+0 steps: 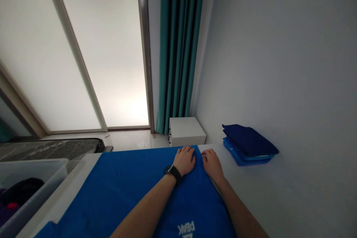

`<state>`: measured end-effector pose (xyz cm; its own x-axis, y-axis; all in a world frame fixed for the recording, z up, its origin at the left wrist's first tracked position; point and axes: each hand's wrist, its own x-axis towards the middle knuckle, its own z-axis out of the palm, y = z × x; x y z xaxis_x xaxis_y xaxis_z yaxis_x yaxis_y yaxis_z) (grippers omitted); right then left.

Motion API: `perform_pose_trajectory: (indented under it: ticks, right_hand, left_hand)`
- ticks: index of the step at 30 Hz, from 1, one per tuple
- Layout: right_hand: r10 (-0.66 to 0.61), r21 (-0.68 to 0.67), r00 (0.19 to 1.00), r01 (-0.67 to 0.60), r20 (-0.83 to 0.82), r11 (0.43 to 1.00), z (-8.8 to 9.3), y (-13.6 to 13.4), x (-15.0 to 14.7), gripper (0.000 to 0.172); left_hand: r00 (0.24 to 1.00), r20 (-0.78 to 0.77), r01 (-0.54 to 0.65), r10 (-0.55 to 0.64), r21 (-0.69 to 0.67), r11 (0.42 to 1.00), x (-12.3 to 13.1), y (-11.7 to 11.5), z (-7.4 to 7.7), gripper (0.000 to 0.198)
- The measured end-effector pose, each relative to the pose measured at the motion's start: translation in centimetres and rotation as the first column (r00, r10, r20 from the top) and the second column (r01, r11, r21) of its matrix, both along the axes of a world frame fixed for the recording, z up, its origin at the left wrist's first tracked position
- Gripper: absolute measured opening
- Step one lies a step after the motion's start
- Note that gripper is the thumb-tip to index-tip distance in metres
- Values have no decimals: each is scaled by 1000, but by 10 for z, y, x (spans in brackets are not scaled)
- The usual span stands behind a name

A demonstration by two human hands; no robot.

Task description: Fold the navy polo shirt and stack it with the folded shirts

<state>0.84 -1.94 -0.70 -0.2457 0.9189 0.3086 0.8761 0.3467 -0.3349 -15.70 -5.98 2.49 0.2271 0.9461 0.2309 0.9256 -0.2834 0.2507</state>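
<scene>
A blue garment (125, 178) with white PEAK lettering is spread over the white table (245, 189). Its exact kind is not clear, since part of it runs out of the picture at the bottom. My left hand (184, 160), with a black watch on the wrist, lies flat on the cloth near the far right corner. Just beyond the garment's right edge, my right hand (212, 164) rests with bent fingers turned towards that edge. A small gap of white tabletop shows by its fingertips, and nothing is visible in it.
Folded dark and bright blue clothes (248, 143) are stacked at the right, by the wall. At the left stands a translucent bin (55, 169) holding dark cloth items. Past the table are a white cabinet (186, 128), a teal curtain (180, 52) and frosted sliding doors (106, 52).
</scene>
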Motion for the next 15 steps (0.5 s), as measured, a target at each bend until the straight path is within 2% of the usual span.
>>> perform_pose_trajectory:
  ticks: [6, 11, 15]
  right_hand:
    - [-69, 33, 996, 67, 49, 997, 5, -8, -10, 8]
    - [-42, -134, 959, 4, -281, 991, 7, -3, -17, 7]
    - [-69, -244, 923, -27, -379, 969, 5, 13, -17, 11]
  left_hand:
    - [999, 50, -4, 1, 62, 998, 6, -3, -8, 30]
    - [996, 93, -11, 10, 7, 1000, 2, 0, -6, 29]
    - [992, 122, -22, 24, -21, 1000, 2, 2, -6, 31]
